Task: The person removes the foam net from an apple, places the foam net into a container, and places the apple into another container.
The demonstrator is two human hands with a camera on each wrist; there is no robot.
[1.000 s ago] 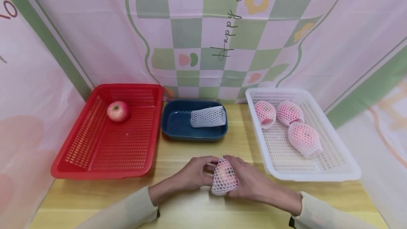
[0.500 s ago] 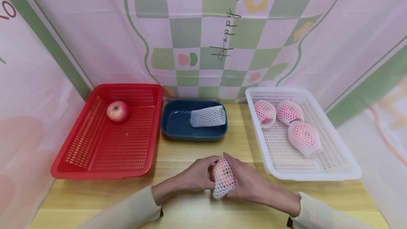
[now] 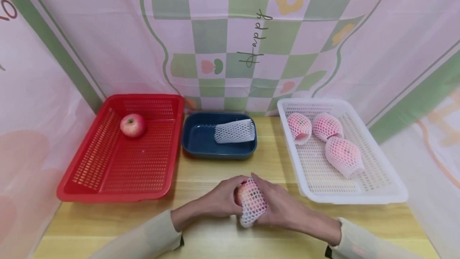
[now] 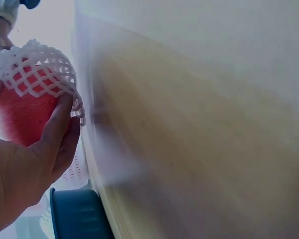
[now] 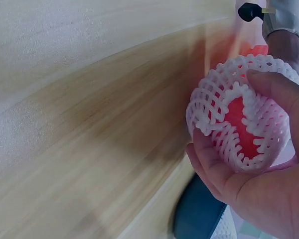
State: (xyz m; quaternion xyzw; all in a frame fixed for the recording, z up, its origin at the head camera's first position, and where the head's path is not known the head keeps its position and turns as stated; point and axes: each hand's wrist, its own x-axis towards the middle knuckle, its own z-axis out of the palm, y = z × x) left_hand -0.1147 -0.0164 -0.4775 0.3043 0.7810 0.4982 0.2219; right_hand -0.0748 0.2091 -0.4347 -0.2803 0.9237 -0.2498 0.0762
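Observation:
Low over the table in the head view, both hands hold one red apple [image 4: 25, 117] that sits partly inside a white foam net sleeve [image 3: 255, 205]. My left hand [image 3: 223, 198] curls round the apple's left side, where bare red skin shows. Its fingers touch the net's edge in the left wrist view. My right hand [image 3: 284, 207] grips the netted side, thumb on top and fingers below. In the right wrist view the net's open end gapes and shows red skin. The palms hide part of the fruit.
A red basket [image 3: 167, 187] at left holds one bare apple [image 3: 133, 125]. The dark blue tray [image 3: 197, 154] behind my hands holds a spare foam net [image 3: 234, 131]. At right, a white basket [image 3: 359, 199] holds 3 netted apples [image 3: 344, 156]. A printed curtain [image 3: 212, 35] hangs behind.
The left hand has closed in on the apple. The net now leans further down and to the right, baring red skin on the apple's left side. The baskets and tray have not moved.

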